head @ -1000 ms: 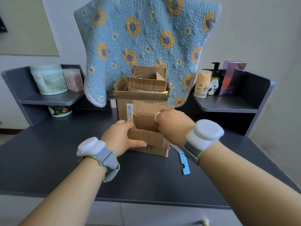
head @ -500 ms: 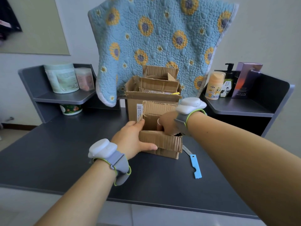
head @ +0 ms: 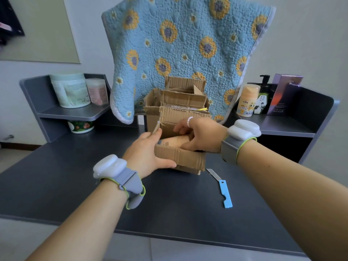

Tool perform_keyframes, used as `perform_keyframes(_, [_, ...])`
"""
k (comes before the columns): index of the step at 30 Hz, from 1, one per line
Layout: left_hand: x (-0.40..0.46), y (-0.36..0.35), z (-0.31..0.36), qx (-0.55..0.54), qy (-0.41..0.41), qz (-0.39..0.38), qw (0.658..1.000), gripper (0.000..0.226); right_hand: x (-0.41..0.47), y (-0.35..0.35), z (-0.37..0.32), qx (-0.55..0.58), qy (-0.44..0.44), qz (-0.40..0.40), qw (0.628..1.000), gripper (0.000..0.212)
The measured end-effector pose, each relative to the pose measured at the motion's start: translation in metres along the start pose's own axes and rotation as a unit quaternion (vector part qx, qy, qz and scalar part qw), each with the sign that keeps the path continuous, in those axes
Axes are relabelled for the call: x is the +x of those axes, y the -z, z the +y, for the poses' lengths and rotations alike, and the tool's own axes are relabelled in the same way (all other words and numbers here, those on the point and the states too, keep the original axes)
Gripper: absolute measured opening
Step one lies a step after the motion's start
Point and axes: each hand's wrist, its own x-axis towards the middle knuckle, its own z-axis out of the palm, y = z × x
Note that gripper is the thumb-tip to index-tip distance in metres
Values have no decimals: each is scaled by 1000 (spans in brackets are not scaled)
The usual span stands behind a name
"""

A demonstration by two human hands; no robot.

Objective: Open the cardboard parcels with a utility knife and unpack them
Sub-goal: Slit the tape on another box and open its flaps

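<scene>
A small open cardboard parcel (head: 185,161) stands on the dark desk (head: 56,185) in front of me. My left hand (head: 148,155) grips its left side and front flap. My right hand (head: 201,134) reaches inside and is closed around a beige tube-like bottle (head: 174,141) that lies tilted across the opening. A blue utility knife (head: 222,187) with its blade out lies on the desk to the right of the parcel. Behind stands a larger open cardboard parcel (head: 177,102) with its flaps up.
A blue sunflower quilt (head: 188,44) hangs behind the boxes. The left shelf (head: 75,113) holds a large tub and a pink container, with a bowl under it. The right shelf (head: 282,125) carries bottles and a purple box. The desk's front edge is near me.
My right hand went from the top flap down into the small parcel and now grips a beige bottle, which has come into sight. My left hand stays on the parcel's side.
</scene>
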Motion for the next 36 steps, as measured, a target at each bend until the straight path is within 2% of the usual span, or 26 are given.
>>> perform_keyframes(4, [-2, 2, -3, 12, 25, -14, 1000, 113, -2, 3, -3, 101, -17, 111, 989, 40])
perform_keyframes(7, [-6, 4, 0, -7, 52, -29, 998, 110, -3, 5, -3, 127, -30, 168, 977, 35])
perform_keyframes(9, [-6, 5, 7, 11, 45, 17, 999, 99, -4, 6, -2, 155, -37, 210, 965, 30])
perform_keyframes(12, [-3, 7, 22, -35, -33, 138, 989, 65, -6, 10, -1, 229, -54, 274, 932, 25])
perform_keyframes(14, [0, 9, 35, -69, -76, 152, 983, 56, -7, 15, -1, 289, -62, 290, 910, 22])
perform_keyframes(16, [4, 9, 47, -73, -91, 145, 983, 63, -10, 19, -2, 338, -65, 298, 890, 21])
perform_keyframes(19, [11, 5, 59, -75, -86, 164, 980, 66, -13, 23, -4, 394, -60, 297, 867, 19])
perform_keyframes(21, [13, 2, 63, -149, -56, 153, 975, 65, -17, 25, -2, 462, -60, 270, 843, 17])
perform_keyframes(23, [12, 1, 68, -305, 0, 106, 946, 66, -21, 27, 3, 532, -57, 212, 818, 14])
perform_keyframes(25, [13, -1, 72, -461, 35, 57, 885, 59, -25, 24, 7, 552, -54, 144, 819, 9])
perform_keyframes(27, [14, -4, 79, -556, 29, 28, 830, 42, -28, 20, 14, 558, -54, 108, 821, 10])
perform_keyframes(28, [15, -5, 81, -571, 20, 20, 820, 36, -29, 18, 17, 564, -54, 105, 817, 13])
perform_keyframes(29, [16, -6, 83, -567, 10, 19, 824, 34, -31, 18, 20, 571, -55, 107, 812, 16])
perform_keyframes(33, [23, -10, 91, -418, -32, 58, 906, 32, -37, 21, 33, 572, -60, 130, 808, 25])
perform_keyframes(36, [29, -16, 102, -404, -83, 61, 909, 36, -41, 23, 41, 501, -77, 166, 846, 43])
